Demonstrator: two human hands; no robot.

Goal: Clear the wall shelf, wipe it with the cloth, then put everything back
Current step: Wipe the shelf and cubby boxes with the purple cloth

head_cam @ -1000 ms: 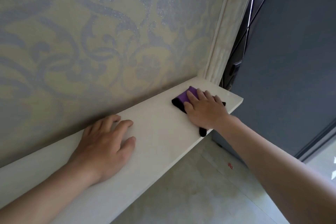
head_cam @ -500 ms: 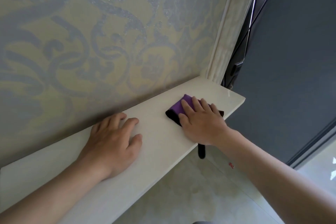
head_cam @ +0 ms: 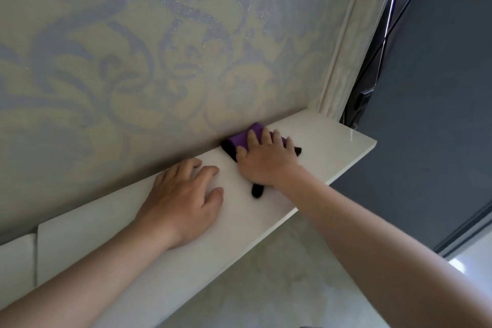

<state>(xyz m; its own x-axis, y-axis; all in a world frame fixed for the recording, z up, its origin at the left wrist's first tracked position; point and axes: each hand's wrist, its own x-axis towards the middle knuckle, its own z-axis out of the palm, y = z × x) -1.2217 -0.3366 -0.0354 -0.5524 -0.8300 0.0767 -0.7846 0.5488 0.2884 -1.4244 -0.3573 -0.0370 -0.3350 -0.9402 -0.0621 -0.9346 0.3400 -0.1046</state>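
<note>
shelf (head_cam: 332, 141): only the cloth and both grips on it in view; clearing looks done.
cloth (head_cam: 243, 137): purple-black, on the shelf by the wall, 1 o'clock from the left grip.
right grip (head_cam: 266, 161): released, fingers pressing the cloth flat.
left grip (head_cam: 183, 202): released, resting flat, holding nothing.
remaining: likely more wiping, then restocking.

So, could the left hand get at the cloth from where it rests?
Probably yes: the left hand lies flat on the shelf beside the cloth, only bare shelf between. The right hand covers most of it, leaving the purple edge and black tail free.
</note>
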